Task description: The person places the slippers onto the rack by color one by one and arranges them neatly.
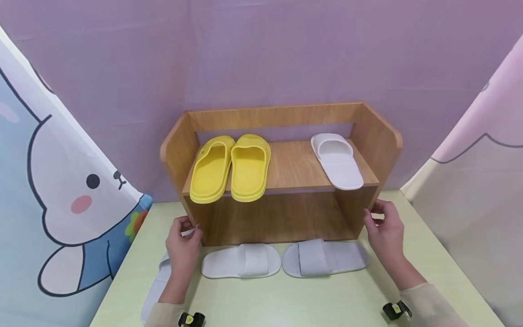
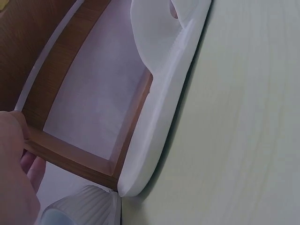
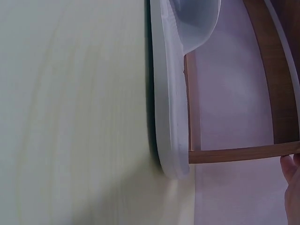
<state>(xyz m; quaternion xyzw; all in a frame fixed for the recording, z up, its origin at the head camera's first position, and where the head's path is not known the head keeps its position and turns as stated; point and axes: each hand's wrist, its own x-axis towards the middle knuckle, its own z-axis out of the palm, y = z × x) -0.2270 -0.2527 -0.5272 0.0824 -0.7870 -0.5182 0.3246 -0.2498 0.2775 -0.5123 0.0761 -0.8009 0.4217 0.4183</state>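
Note:
A small wooden shoe rack (image 1: 292, 163) stands on the table against the backdrop. My left hand (image 1: 184, 247) grips the lower front edge of its left side panel, and my right hand (image 1: 386, 231) holds the right panel in the same way. In the left wrist view, the left hand (image 2: 16, 168) shows thumb and fingers around the panel edge. Only fingertips of the right hand (image 3: 293, 173) appear in the right wrist view. Two yellow slippers (image 1: 210, 175) sit at the left of the upper shelf; one white slipper (image 1: 341, 163) lies at its right end.
Before the rack, a white slipper (image 1: 222, 263) and a pale grey slipper (image 1: 345, 258) lie sideways on the pale table (image 1: 269, 304). Another light slipper (image 1: 157, 290) is partly hidden by the left forearm. A purple cloth (image 1: 278, 54) hangs behind; printed cloth (image 1: 61, 181) hangs at left.

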